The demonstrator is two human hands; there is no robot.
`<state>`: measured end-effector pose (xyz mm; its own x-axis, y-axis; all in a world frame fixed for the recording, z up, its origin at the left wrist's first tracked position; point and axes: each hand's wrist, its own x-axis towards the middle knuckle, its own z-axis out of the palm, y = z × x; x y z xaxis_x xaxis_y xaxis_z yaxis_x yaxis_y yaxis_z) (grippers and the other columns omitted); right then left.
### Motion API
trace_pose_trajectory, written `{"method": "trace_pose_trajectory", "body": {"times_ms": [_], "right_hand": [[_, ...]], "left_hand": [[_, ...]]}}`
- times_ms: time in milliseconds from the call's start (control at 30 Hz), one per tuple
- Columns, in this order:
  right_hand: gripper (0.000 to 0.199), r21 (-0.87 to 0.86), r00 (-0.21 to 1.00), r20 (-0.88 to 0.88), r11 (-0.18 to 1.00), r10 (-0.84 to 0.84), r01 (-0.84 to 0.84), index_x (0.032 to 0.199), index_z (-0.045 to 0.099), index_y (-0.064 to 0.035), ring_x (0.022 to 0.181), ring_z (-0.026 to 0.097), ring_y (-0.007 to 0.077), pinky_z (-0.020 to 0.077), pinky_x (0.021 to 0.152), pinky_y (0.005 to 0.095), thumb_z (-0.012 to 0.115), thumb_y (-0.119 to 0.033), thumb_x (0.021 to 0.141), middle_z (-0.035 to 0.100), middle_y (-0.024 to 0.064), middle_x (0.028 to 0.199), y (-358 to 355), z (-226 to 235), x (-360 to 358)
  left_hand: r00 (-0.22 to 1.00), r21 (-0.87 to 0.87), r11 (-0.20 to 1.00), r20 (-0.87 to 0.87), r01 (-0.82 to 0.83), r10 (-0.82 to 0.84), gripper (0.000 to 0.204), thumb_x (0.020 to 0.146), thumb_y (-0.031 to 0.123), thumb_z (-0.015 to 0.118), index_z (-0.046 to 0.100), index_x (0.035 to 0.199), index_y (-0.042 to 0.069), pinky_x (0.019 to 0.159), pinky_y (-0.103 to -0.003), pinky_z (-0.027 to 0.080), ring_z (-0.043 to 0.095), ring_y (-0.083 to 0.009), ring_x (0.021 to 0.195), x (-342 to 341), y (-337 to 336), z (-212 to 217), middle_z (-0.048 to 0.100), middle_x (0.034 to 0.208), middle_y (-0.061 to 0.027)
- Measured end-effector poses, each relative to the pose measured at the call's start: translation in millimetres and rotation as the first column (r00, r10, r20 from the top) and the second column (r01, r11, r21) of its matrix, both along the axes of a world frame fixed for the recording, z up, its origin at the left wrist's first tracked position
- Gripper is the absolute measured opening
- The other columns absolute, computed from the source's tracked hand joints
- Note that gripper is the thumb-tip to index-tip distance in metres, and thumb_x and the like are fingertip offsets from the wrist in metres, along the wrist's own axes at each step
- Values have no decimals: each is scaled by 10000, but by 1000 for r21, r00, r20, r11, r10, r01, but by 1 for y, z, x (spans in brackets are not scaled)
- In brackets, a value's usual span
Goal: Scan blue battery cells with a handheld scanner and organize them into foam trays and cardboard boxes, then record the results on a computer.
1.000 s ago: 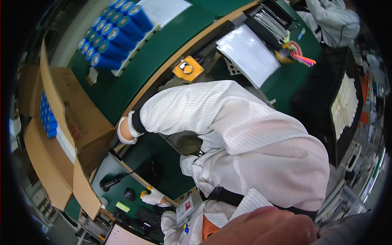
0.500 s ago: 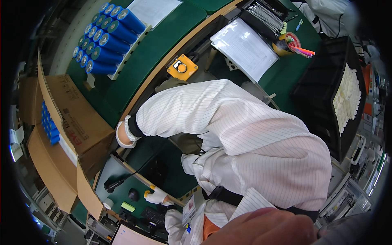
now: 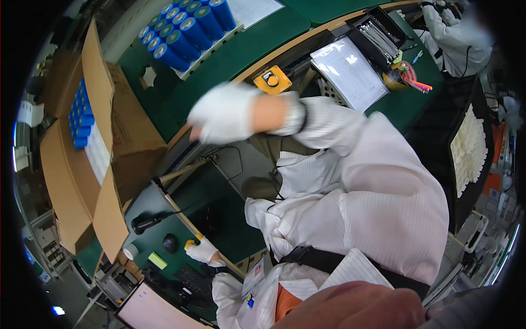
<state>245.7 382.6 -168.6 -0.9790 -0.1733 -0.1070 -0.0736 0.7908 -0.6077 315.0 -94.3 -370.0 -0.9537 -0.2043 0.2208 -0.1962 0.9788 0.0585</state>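
Observation:
My right hand [image 3: 227, 114], in a white glove, is raised in front of the green bench edge, between the carton and the yellow button box. Motion smears it, so its fingers and anything in them cannot be made out. My left hand [image 3: 201, 250], gloved in white with yellow fingertips, rests at the wooden edge of the lower green desk, its thumb and fingers apart. The open cardboard carton [image 3: 134, 137] at the left holds several blue cylindrical cells [image 3: 81, 118]. More blue cylinders [image 3: 183, 35] stand in rows on a pale tray on the bench.
A yellow button box [image 3: 272, 80] sits by the bench edge. Around my left hand are a mouse [image 3: 170, 243], a keyboard [image 3: 193, 282], a handheld scanner [image 3: 147, 222] and a monitor [image 3: 159, 307]. At right stands a black bin [image 3: 438, 142] of white pieces. Another person [image 3: 460, 41] works at upper right.
My right hand has come away from the carton's corner, moving right and up. The whole view has shifted a little. My left hand stays at the desk edge.

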Motion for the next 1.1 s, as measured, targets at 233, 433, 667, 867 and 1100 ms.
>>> {"method": "trace_pose_trajectory", "body": {"times_ms": [233,433,667,867,1100], "right_hand": [[519,519,619,-309,417,-722,746,1165,662,-34,1080,634,331,513,916,418,722,-417,821,680,175,1134,145,-121,135],[417,531,553,-249,365,-795,764,1113,690,-78,1019,654,348,519,885,438,668,-414,867,699,165,1080,152,-170,169],[299,222,368,-256,316,-894,922,1079,735,-150,907,678,380,533,818,447,602,-360,912,709,193,962,178,-189,202],[251,-54,12,-531,49,-847,997,1012,757,-132,822,701,347,542,757,409,609,-313,922,715,180,884,222,-142,237],[282,-178,-61,-643,72,-763,981,1083,749,-98,824,724,302,549,760,340,641,-315,939,730,180,899,187,-53,243]], "left_hand": [[998,-35,998,-30,56,-57,385,762,272,791,624,931,-31,769,-469,478,604,-396,842,-8,-13,-5,629,873,-192],[998,-13,998,-34,54,-55,389,756,269,800,622,938,-25,779,-458,476,592,-376,873,-2,-22,-13,613,897,-178],[999,-6,999,-2,43,-43,421,727,270,826,625,950,-24,786,-454,483,596,-381,869,-6,-12,-5,617,911,-181],[999,-41,998,-17,47,-48,423,713,253,838,625,952,-23,779,-452,487,598,-382,861,-4,-18,-12,618,900,-181],[999,17,999,-36,36,-35,417,761,296,817,608,935,-20,733,-455,474,592,-374,827,-2,-13,-9,607,846,-176]]}}
